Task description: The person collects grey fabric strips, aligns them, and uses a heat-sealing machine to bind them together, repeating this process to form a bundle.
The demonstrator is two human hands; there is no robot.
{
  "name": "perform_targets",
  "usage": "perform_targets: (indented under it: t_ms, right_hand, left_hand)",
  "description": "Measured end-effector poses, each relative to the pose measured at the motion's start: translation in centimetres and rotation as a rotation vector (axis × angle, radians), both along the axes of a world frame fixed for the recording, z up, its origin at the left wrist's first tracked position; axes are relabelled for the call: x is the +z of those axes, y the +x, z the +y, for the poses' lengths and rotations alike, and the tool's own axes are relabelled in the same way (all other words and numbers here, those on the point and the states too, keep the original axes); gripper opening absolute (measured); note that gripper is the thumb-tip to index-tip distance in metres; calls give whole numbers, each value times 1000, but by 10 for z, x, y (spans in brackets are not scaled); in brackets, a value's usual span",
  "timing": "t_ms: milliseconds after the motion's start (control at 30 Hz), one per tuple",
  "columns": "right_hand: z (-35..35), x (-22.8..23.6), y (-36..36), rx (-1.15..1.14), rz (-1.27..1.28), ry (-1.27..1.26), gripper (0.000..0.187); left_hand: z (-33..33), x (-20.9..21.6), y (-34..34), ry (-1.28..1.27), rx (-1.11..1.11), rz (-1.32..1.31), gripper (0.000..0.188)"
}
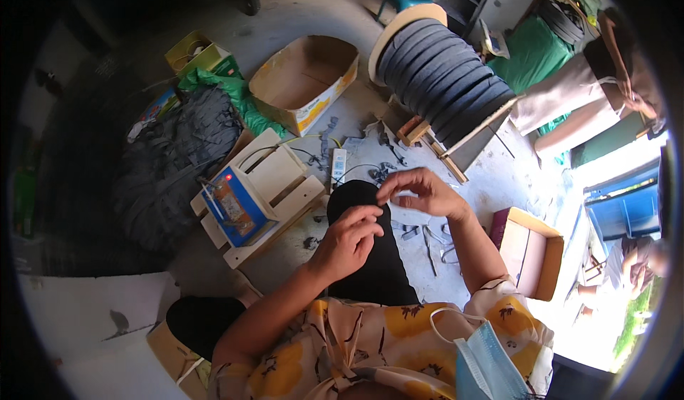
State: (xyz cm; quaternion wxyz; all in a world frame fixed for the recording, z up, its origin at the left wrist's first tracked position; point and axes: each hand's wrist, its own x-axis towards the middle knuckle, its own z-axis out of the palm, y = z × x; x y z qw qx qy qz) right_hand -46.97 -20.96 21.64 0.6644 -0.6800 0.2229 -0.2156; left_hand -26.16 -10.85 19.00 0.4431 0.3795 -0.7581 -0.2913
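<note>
Head view: on the pale floor [479, 192], a large spool of dark grey strap [445, 72] lies tilted beyond the hands, with a heap of similar grey strip [178, 161] at far left and an open carton [329, 102] between them. Nearer, a blue-fronted device [239, 211] sits on a wooden stand [303, 192], left of a black-clad leg [376, 265]. Above that leg, the left hand [348, 243] and right hand [425, 192] face each other, fingers bent; I cannot tell whether either pinches something thin. Beyond the knee is a white power strip [338, 163]; grey scraps [407, 231] lie scattered around.
</note>
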Motion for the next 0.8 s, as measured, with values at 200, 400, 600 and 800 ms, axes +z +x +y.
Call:
perform_targets:
  t_ms: [200, 400, 600, 800]
  right_hand:
    - [-31, -70, -69, -664, 181, 73, 27]
    - [-66, -168, -176, -1132, 189, 231, 38]
    - [-132, -234, -253, -1472, 136, 323, 41]
    - [-186, -268, -278, -1715, 146, 384, 61]
  left_hand:
    - [-23, -37, -27, -120, 179, -39, 12]
    - [-21, -39, -39, -178, 245, -145, 14]
    - [-26, -37, -42, -200, 214, -139, 16]
    - [-33, -45, -41, -173, 200, -141, 17]
